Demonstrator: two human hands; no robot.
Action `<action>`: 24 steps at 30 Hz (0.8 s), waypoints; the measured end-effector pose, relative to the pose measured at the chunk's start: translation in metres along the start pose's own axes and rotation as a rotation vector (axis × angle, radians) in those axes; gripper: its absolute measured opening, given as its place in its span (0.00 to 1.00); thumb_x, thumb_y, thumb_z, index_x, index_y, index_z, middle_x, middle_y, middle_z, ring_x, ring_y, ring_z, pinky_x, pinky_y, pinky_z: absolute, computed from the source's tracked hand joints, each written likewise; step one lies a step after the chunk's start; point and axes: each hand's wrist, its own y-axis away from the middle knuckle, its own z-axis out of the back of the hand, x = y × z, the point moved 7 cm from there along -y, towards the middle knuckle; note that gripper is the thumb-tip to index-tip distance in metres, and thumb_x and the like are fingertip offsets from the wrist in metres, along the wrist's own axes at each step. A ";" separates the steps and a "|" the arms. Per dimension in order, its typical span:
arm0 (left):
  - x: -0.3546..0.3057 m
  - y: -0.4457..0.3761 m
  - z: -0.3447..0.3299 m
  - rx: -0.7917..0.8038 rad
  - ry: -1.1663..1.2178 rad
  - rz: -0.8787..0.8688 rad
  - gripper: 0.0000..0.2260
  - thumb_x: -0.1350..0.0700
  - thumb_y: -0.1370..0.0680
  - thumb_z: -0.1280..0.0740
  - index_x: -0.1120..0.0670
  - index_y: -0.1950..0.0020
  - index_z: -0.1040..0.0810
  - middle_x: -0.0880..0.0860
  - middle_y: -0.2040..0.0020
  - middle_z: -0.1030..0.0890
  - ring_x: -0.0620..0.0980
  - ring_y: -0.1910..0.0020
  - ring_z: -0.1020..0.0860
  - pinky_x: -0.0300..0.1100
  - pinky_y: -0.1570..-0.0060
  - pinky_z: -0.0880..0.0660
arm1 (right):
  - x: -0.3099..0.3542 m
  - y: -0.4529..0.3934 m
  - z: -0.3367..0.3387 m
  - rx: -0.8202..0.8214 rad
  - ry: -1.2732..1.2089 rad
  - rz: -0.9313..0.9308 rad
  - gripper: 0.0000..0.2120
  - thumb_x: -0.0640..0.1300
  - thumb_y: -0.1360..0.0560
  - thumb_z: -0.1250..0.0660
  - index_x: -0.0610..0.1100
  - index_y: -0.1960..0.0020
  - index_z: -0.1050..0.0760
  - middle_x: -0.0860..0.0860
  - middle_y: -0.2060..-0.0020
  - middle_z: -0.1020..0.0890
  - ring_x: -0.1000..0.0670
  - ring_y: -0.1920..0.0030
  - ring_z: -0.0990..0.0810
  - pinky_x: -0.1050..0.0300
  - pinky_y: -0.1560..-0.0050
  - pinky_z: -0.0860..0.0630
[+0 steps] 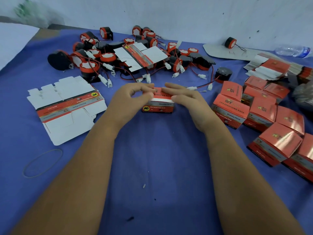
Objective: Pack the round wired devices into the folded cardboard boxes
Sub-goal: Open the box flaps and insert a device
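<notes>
A pale wall (186,16) backs a bench under a blue cloth (157,158). A heap of round wired devices (118,56) lies at the far side, closed red boxes (264,122) are stacked at the right, and flat unfolded cartons (66,106) lie at the left. At centre stands one red box (158,107), with the left hand (130,100) pinching its top flap between curled fingers and the right hand (188,100) pressing straight fingers on it.
</notes>
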 end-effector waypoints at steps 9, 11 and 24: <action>-0.004 -0.002 0.001 0.011 -0.182 -0.118 0.11 0.54 0.23 0.28 0.46 0.41 0.18 0.41 0.41 0.19 0.34 0.41 0.24 0.32 0.41 0.27 | 0.008 0.002 -0.001 -0.017 0.401 0.112 0.17 0.45 0.21 0.34 0.51 0.33 0.25 0.54 0.29 0.29 0.56 0.29 0.32 0.49 0.32 0.30; -0.005 -0.002 0.003 -0.025 -0.159 -0.110 0.10 0.53 0.22 0.30 0.46 0.42 0.17 0.40 0.44 0.18 0.33 0.44 0.23 0.31 0.44 0.25 | 0.010 0.001 -0.001 -0.053 0.396 0.114 0.16 0.46 0.20 0.35 0.50 0.34 0.24 0.54 0.32 0.26 0.57 0.32 0.30 0.55 0.31 0.31; -0.010 -0.002 -0.006 -0.034 -0.344 -0.221 0.19 0.57 0.24 0.27 0.49 0.33 0.22 0.48 0.29 0.27 0.43 0.29 0.33 0.30 0.32 0.40 | 0.028 0.007 0.003 -0.424 0.555 0.326 0.10 0.38 0.25 0.29 0.43 0.44 0.17 0.52 0.54 0.28 0.54 0.52 0.28 0.69 0.51 0.30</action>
